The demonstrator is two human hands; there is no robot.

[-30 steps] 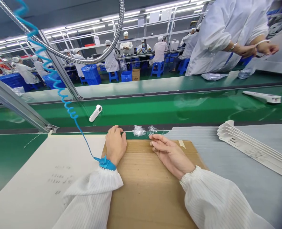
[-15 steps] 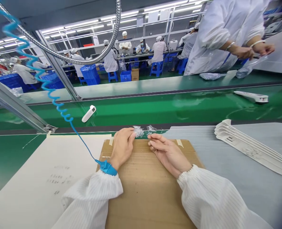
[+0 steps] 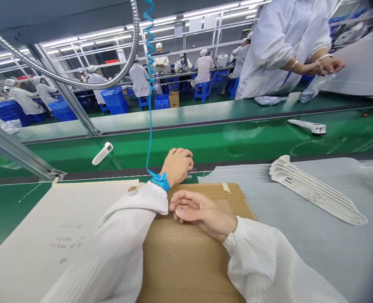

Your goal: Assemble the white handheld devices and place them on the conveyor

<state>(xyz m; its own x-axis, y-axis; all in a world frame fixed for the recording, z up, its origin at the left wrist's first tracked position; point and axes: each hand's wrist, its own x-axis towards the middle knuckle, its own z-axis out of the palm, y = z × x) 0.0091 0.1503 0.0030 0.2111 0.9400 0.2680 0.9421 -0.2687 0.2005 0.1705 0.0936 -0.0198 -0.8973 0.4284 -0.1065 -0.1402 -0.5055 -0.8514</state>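
My left hand, with a blue wrist strap and its coiled cord, reaches over the back edge of the brown cardboard. Its fingers are bent and apart, and nothing shows in them. Bits of clear plastic lie beside and partly under this hand. Lower down, my right hand hovers over the cardboard near my left cuff. Its fingers are loosely curled with gaps between them and nothing visible in the palm.
White curved plastic parts lie stacked on a grey sheet at right. White handheld devices lie on the green belt. White paper lies left. Across the belt, a person's hands handle a clear bag.
My left hand has moved forward and right, over the clear plastic. My right hand has drawn back toward me and left. The blue cord now hangs more upright, and the view has shifted slightly.
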